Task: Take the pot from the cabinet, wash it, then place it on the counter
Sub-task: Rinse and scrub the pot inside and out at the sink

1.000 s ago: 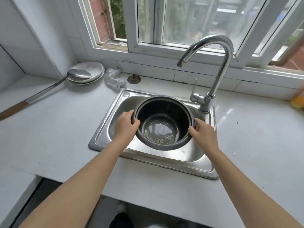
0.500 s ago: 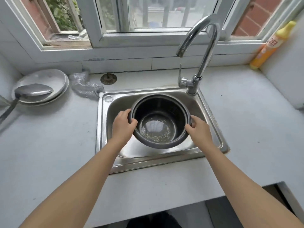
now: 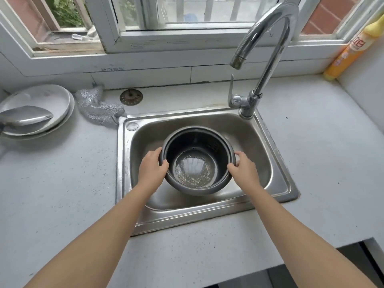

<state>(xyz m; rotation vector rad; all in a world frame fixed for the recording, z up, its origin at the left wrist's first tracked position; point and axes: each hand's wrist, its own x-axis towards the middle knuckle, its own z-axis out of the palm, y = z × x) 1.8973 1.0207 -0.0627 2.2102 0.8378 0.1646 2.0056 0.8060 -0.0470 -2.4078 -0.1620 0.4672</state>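
Note:
A dark, round pot (image 3: 197, 146) with a shiny, wet-looking bottom sits inside the steel sink (image 3: 276, 179), tilted slightly toward me. My left hand (image 3: 152, 169) grips its left rim, thumb over the edge. On the opposite side my right hand (image 3: 244, 169) holds the right rim the same way. The curved chrome faucet (image 3: 261, 57) arches above the sink's back right; no water runs from it.
White plates (image 3: 41, 100) with a metal ladle (image 3: 25, 116) stand at the far left. A mesh scrubber (image 3: 97, 107) and a drain strainer (image 3: 131, 97) lie behind the sink. A yellow detergent bottle (image 3: 349, 50) leans in the right corner. Grey counter (image 3: 52, 194) surrounds the sink.
Both hands keep their hold on the pot in the sink. The view has swung rightward and closer, so the detergent bottle came into sight and the plates slid left.

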